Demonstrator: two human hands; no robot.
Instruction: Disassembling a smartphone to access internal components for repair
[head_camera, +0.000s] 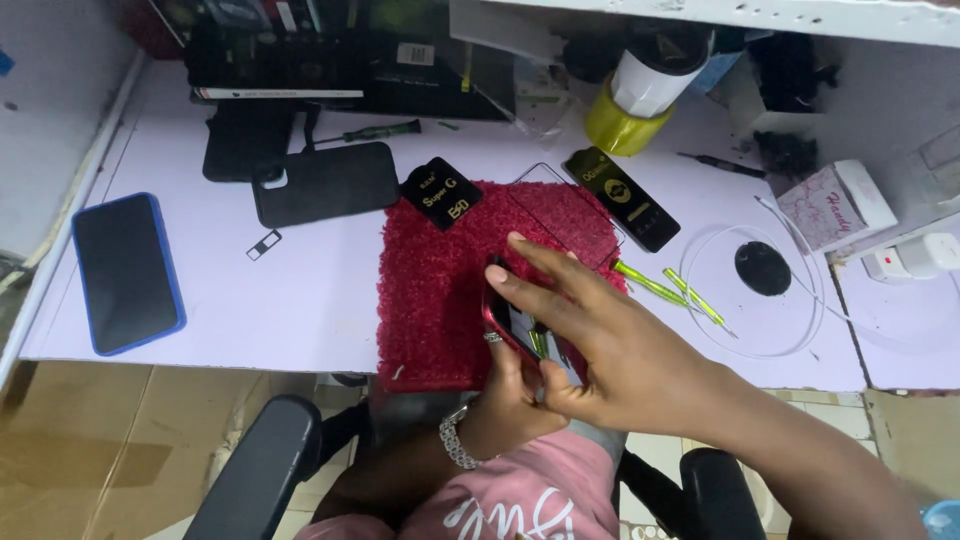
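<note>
My left hand (505, 395) grips a red-edged phone (508, 318) from below, tilted up over the near edge of a red fuzzy mat (440, 290). A ring and a silver wristwatch (455, 438) show on that hand and arm. My right hand (600, 340) lies across the phone's face with its fingers spread, the fingertips reaching the phone's top edge. A thin glass screen protector (560, 215) lies on the far part of the mat. Most of the phone's screen is hidden by my right hand.
On the white table: a blue-cased phone (128, 272) far left, a black phone case (325, 183), small black packets (441, 192) (621, 198), green-handled tools (680, 290), a white cable loop around a black disc (762, 268), a yellow tape roll (620, 128), a small box (835, 205). Chair armrests (255, 470) flank me.
</note>
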